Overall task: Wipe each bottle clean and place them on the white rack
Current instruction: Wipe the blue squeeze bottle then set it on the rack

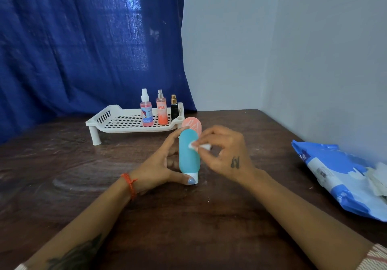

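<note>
My left hand (161,165): fingers curled in a grip, thumb low, orange band at wrist. My right hand (224,154): fingertips pinched, tattoo on back, forearm extended.

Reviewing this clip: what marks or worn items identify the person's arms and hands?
Left hand: orange thread bracelet at the wrist, light blue nail polish on the thumb, dark tattoo on the forearm. Right hand: small dark tattoo on its back, striped knit cuff.
</note>
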`<state>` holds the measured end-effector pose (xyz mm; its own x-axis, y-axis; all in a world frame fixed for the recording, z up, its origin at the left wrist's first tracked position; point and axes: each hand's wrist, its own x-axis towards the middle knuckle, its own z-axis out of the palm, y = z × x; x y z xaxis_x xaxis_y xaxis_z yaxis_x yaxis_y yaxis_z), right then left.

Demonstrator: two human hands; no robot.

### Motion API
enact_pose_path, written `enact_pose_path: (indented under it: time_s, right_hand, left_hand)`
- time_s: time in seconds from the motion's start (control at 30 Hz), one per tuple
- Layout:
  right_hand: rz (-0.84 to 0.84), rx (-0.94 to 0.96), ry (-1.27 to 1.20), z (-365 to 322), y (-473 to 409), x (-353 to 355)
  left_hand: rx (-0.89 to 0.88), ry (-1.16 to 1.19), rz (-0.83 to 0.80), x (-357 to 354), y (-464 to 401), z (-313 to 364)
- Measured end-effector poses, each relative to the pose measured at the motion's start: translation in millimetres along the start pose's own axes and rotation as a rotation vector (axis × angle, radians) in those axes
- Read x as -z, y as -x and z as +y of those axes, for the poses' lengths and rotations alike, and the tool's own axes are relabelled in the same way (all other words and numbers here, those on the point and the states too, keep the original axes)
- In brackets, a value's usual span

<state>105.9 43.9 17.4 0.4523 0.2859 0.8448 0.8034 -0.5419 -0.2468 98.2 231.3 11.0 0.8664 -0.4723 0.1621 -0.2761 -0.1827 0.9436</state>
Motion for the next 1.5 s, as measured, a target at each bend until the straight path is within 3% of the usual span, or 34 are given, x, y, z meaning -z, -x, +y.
enact_pose_path:
  time_s: [0.1, 0.37, 0.57, 0.73, 0.83, 1.0, 1.07, 1.5]
  right_hand:
    - [0.06, -0.02, 0.027, -3, 0, -7]
    - [-0.191, 0.201, 0.157, -14, 4, -12]
    - [-0.368, 0.279, 0.115, -19, 1, -3]
    - [-0.48, 0.205, 0.052, -17, 0, 8]
    - [-0.45, 0.132, 0.026, -9, 0, 12]
    - [-0.014, -0.097, 0.032, 8, -2, 7]
    - [0.038, -0.212, -0.021, 7, -3, 3]
    - [-0.38, -0.32, -0.1, 0, 4, 3]
  left_hand:
    - [-0.022, -0.009, -0.008, -1, 0, 1]
    - [-0.031, 0.003, -0.012, 0, -1, 1]
    - [-0.029, 0.015, -0.01, 1, -1, -2]
    - [-0.03, 0.011, -0.013, 0, -1, 0]
    - [-0.015, 0.015, -0.007, 0, 0, 0]
    - [-0.009, 0.014, -0.014, 0, 0, 0]
    - [-0.01, 0.013, -0.015, 0, 0, 1]
    - [0.0, 0.055, -0.004, 1, 0, 1]
